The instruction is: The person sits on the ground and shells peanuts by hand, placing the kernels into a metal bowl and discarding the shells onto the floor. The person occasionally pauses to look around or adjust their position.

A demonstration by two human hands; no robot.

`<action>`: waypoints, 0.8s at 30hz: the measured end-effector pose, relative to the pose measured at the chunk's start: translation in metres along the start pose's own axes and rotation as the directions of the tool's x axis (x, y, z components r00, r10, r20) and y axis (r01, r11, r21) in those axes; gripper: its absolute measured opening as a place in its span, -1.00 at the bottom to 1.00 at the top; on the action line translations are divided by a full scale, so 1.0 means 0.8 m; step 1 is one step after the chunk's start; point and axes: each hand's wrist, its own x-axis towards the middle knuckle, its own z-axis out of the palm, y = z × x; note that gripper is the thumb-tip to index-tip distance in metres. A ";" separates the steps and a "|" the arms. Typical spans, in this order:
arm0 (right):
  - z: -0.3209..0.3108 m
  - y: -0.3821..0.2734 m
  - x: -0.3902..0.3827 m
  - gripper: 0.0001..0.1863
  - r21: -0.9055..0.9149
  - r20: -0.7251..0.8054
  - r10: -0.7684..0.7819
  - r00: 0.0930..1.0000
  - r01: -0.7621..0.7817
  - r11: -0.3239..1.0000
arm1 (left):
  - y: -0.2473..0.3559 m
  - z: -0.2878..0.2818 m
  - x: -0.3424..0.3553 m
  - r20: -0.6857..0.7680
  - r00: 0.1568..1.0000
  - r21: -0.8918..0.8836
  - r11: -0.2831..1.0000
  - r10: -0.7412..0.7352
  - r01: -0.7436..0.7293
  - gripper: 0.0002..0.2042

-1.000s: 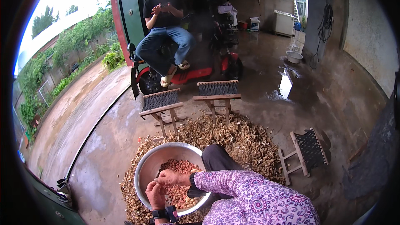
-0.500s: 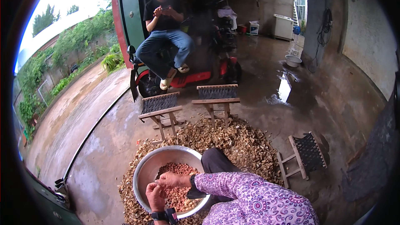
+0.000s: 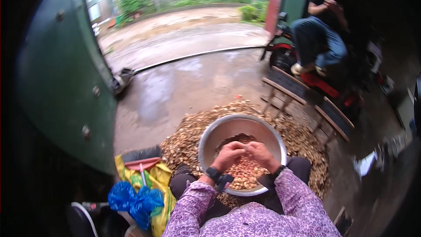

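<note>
A wide metal basin sits between my knees. Inside it lie reddish shelled peanuts, with paler unshelled peanuts at the near side. Over the basin my left hand and my right hand meet at the fingertips, both closed in a pinch. Whatever is between the fingers is too small and blurred to make out. Broken peanut shells are heaped on the floor around the basin.
Two low wooden stools stand beyond the heap at the right. Behind them a person sits on a red scooter. At left are a green door, a yellow sack, a blue plastic bag and a red dustpan.
The view has swung left, bringing in the door, sack and blue bag, while the basin shifts rightward in the picture. My hands stay above the basin, fingertips together.
</note>
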 end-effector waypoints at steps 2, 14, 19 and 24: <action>0.010 -0.007 -0.002 -0.77 -0.048 0.036 -0.068 0.997 0.069 0.996 | 0.004 0.000 -0.009 -0.003 1.000 -0.021 1.000 -0.003 0.003 -0.88; -0.008 -0.025 0.019 -0.76 -0.203 0.158 -0.046 0.986 0.078 0.976 | -0.012 -0.005 0.008 -0.050 0.998 -0.061 0.997 0.034 -0.037 -0.89; -0.020 -0.008 0.040 -0.73 -0.305 0.163 -0.037 0.986 0.086 0.948 | -0.015 0.000 0.017 -0.110 0.994 -0.103 0.995 -0.015 0.004 -0.92; -0.019 -0.016 0.042 -0.68 -0.470 0.146 -0.118 0.982 0.174 0.865 | -0.019 0.001 0.020 -0.111 0.991 -0.234 0.971 -0.078 0.050 -0.94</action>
